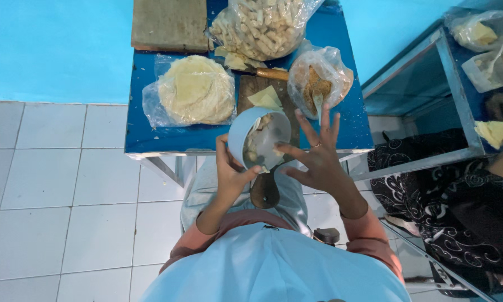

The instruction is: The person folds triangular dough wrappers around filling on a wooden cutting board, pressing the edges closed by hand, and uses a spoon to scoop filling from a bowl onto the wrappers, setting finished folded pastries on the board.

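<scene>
A light blue bowl (pixel 258 137) is held tilted over the near edge of the blue table (pixel 145 137), gripped at its rim by the left hand (pixel 232 173), thumb and fingers pressed on the rim. The right hand (pixel 318 156) is spread wide, fingers fanned, nothing pinched; only the forefinger tip is dipped into the bowl's pale wet mix. A ring is seen on one finger.

To be done well, judged: the bowl should be kept tipped toward the body and steady, and only a fingertip's worth of mix should be picked up, so no drip falls on the lap.

Under the bowl a wooden cutting board (pixel 262 184) is laid, with folded yellow wrappers (pixel 265 98) on it. A stack of round wrappers on plastic (pixel 195 89) lies just left. A bag of brown filling with a spoon (pixel 318 84) sits right, close to the fanned fingers and easily knocked. A bag of cut pale sticks (pixel 262 25) and a knife handle (pixel 271 73) lie behind. Another person in dark patterned cloth (pixel 458 190) sits at the right.
</scene>
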